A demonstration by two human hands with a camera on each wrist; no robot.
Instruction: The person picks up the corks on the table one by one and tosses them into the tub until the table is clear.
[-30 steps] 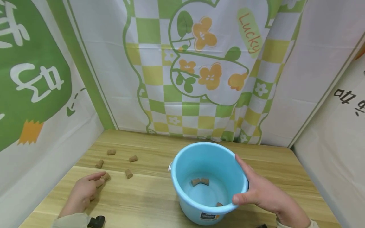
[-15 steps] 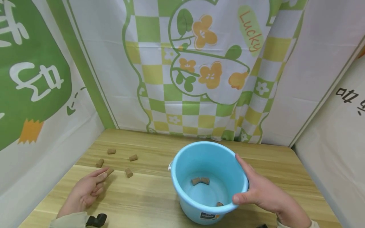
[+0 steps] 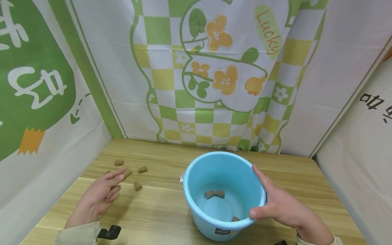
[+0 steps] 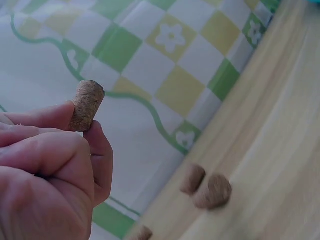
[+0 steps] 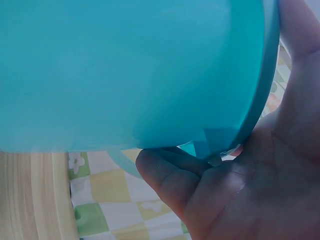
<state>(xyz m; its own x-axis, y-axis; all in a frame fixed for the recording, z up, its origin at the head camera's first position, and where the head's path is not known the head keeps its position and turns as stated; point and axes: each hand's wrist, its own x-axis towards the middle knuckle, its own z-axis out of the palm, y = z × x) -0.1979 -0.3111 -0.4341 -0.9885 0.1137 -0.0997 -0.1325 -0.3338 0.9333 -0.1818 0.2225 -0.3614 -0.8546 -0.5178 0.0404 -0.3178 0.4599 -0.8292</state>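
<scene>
Cork [image 3: 127,174] now up off bench [image 3: 162,211], pinched in our L hand [image 3: 99,195], approx 10 o'c of bucket [image 3: 214,170]; R hand [image 3: 280,209] grips bucket, 4 o'c. We've 1 fewer loose, prob 4 left.

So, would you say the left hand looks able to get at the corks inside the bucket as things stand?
Probably yes: the bucket is open at the top, and the right hand grips only its right side. The left hand pinches another cork, though, likely to be released first.
</scene>
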